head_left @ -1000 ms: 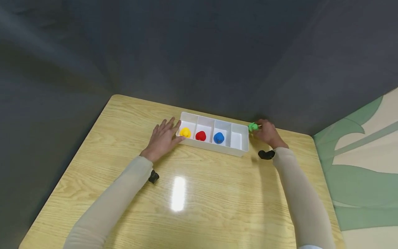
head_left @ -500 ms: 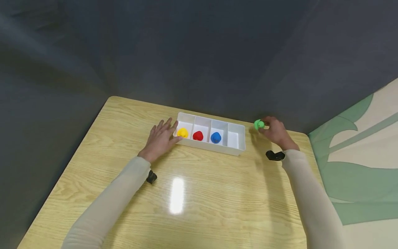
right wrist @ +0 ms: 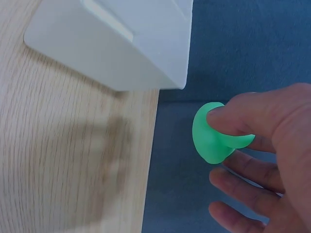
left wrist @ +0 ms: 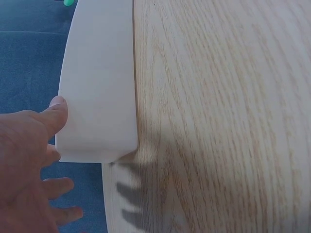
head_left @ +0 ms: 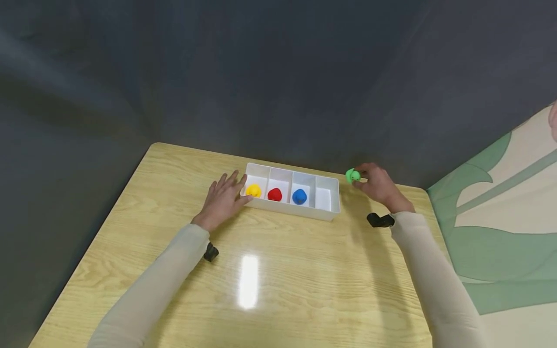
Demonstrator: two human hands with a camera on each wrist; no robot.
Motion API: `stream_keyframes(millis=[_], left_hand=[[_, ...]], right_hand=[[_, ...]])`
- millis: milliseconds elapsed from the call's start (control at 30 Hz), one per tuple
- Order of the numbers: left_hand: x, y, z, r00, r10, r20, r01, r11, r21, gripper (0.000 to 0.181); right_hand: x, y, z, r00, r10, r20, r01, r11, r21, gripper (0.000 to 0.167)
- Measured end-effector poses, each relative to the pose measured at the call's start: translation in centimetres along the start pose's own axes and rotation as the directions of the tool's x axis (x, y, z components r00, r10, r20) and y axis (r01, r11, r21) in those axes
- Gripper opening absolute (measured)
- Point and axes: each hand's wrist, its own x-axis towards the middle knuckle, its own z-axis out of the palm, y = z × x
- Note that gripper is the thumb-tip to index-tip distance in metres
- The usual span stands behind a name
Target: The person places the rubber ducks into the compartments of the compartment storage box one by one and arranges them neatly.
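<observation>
A white four-section box stands near the table's far edge. Its sections hold, from the left, a yellow rubber duck, a red rounded toy and a blue one; nothing shows in the rightmost section. My left hand is at the box's left end, fingers spread, its thumb touching the rim. Just right of the box, my right hand pinches a green rubber duck between thumb and fingers, held above the table and apart from the box.
The wooden table has its far edge against a dark curtain. A green and cream patterned surface lies beyond its right side. A black wrist camera hangs at the right cuff.
My right hand has lifted the green duck away from the box's right end, then brought it slightly back leftward. The duck has turned in the fingers. My left hand stays at the box.
</observation>
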Motion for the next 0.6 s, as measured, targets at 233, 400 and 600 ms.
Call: stream_keyframes(millis=[233, 400, 600], left_hand=[[0.2, -0.5, 0.0, 1.000, -0.002, -0.006, 0.002, 1.000, -0.005, 0.077], [0.4, -0.6, 0.1, 1.000, -0.010, 0.000, 0.010, 1.000, 0.002, 0.077], [0.7, -0.8, 0.1, 1.000, -0.009, -0.005, 0.009, 1.000, 0.003, 0.076]], right_hand=[[0.2, -1.6, 0.6, 0.999, -0.041, 0.019, 0.041, 0.999, -0.017, 0.042], [0.4, -2.6, 1.2, 0.997, -0.065, 0.034, 0.067, 0.996, -0.052, 0.043], [0.6, -4.0, 2.0, 0.992, -0.118, 0.038, 0.120, 0.989, -0.081, 0.038]])
